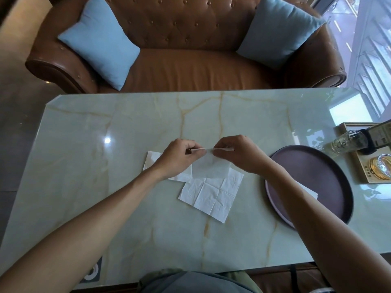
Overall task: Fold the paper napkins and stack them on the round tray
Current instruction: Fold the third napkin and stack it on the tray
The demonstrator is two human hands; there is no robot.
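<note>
My left hand (179, 158) and my right hand (237, 155) both pinch the top edge of a white paper napkin (209, 168), holding it up just above the marble table (127, 134). Its lower part hangs over an unfolded creased napkin (211, 193) lying flat beneath it. Another white napkin (152, 158) lies under my left hand, mostly hidden. The dark round tray (330, 176) sits to the right, and a folded napkin (311, 192) on it peeks out from behind my right forearm.
A wooden tray (364, 166) with a glass bottle (347, 141), a dark box and gold items stands at the right edge. A brown leather sofa (190, 66) with two blue cushions is beyond the table's far edge.
</note>
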